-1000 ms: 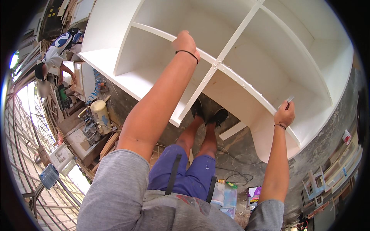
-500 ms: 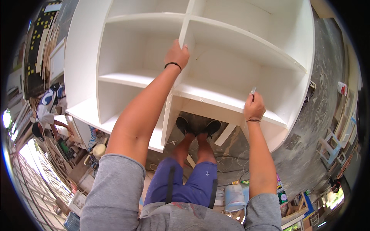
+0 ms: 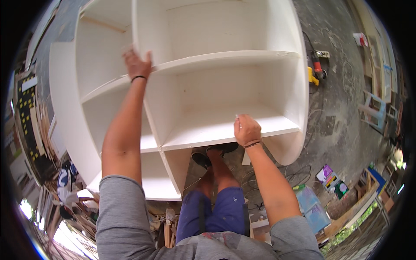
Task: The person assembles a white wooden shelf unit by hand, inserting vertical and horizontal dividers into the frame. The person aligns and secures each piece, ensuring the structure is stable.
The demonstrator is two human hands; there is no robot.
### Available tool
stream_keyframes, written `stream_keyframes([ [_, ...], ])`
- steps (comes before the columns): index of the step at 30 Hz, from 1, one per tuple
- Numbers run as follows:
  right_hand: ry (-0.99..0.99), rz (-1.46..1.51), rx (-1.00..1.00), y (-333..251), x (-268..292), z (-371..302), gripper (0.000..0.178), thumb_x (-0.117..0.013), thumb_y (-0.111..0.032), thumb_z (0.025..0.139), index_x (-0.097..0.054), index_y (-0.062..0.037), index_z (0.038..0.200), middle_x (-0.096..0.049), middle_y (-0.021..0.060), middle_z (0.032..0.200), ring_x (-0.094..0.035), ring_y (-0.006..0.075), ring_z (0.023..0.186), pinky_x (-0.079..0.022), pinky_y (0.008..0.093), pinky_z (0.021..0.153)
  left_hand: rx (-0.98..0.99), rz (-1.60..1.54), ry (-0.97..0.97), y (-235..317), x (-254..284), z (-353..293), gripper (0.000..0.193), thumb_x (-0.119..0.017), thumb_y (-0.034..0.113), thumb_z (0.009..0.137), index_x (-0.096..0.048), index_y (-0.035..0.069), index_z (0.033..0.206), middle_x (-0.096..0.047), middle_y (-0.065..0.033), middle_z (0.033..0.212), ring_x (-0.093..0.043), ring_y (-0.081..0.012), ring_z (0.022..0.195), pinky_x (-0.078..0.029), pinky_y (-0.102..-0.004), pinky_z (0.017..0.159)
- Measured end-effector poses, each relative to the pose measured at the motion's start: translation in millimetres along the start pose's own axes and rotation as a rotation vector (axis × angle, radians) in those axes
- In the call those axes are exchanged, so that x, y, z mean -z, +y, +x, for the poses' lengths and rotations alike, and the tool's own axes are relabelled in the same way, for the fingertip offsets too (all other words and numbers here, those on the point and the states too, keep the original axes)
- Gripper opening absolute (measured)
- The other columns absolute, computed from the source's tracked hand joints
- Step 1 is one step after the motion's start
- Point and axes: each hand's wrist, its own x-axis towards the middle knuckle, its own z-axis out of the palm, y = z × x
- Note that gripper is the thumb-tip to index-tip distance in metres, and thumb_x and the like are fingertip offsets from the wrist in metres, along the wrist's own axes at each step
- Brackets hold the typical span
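Observation:
A big white shelving cabinet (image 3: pixel 225 57) with several open compartments lies in front of me, its open side facing up. My left hand (image 3: pixel 138 66) is at the upright divider where a shelf meets it, fingers spread and a little blurred, holding nothing. Close to the front edge of the lower right shelf, my right hand (image 3: pixel 248 129) is closed around a small thing. Only a pale tip of it shows above the fingers, so its kind is hidden.
Beyond the cabinet's right side lie a red-and-yellow power tool (image 3: pixel 317 66) and a socket strip (image 3: pixel 322 54) on the grey floor. Bluish containers (image 3: pixel 314 212) stand at my lower right, near a purple package (image 3: pixel 326 174). Another person (image 3: pixel 67 190) bends among boards at left.
My left hand has let go of the divider and opened, farther left. The right hand has shifted left along the shelf edge, still closed. My view has turned, bringing the power tool into sight.

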Motion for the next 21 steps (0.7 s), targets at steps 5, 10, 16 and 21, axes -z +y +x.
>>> stream_keyframes([
  [5, -0.001, 0.023, -0.036, 3, 5, 0, 0.005, -0.06, -0.011, 0.077, -0.058, -0.0077, 0.079, -0.058, 0.01, 0.073, -0.058, 0.0301, 0.063, -0.048, 0.04, 0.056, 0.348, -0.057, -0.419, 20, -6, 58, 0.066, -0.061, 0.047, 0.084, -0.047, 0.004, 0.133, -0.064, -0.0282, 0.108, -0.06, -0.043, 0.105, -0.047, -0.0463, 0.092],
  [10, -0.043, 0.021, -0.066, 3, 10, 8, 0.005, -0.061, -0.011, 0.077, -0.059, -0.0073, 0.08, -0.057, 0.0095, 0.073, -0.059, 0.0284, 0.066, -0.048, 0.0394, 0.057, 0.375, 0.011, -0.403, 49, -7, 71, 0.046, -0.056, 0.04, 0.089, -0.051, 0.001, 0.113, -0.064, -0.0297, 0.102, -0.061, -0.046, 0.098, -0.047, -0.0513, 0.086],
  [16, -0.071, 0.067, -0.16, -1, 14, 9, 0.007, -0.061, -0.01, 0.079, -0.058, -0.0056, 0.084, -0.057, 0.0117, 0.075, -0.058, 0.0311, 0.066, -0.048, 0.0398, 0.059, 0.32, 0.068, -0.381, 46, -3, 63, 0.041, -0.054, 0.037, 0.091, -0.048, -0.002, 0.102, -0.065, -0.0296, 0.091, -0.062, -0.0478, 0.086, -0.049, -0.0533, 0.076],
  [21, -0.006, 0.269, -0.545, 15, 34, 45, 0.01, -0.06, -0.006, 0.082, -0.059, -0.0017, 0.09, -0.06, 0.0176, 0.081, -0.061, 0.036, 0.072, -0.05, 0.04, 0.064, 0.368, 0.056, -0.434, 56, 2, 60, 0.04, -0.052, 0.036, 0.093, -0.046, -0.003, 0.101, -0.065, -0.0274, 0.085, -0.063, -0.0463, 0.083, -0.049, -0.0529, 0.074],
])
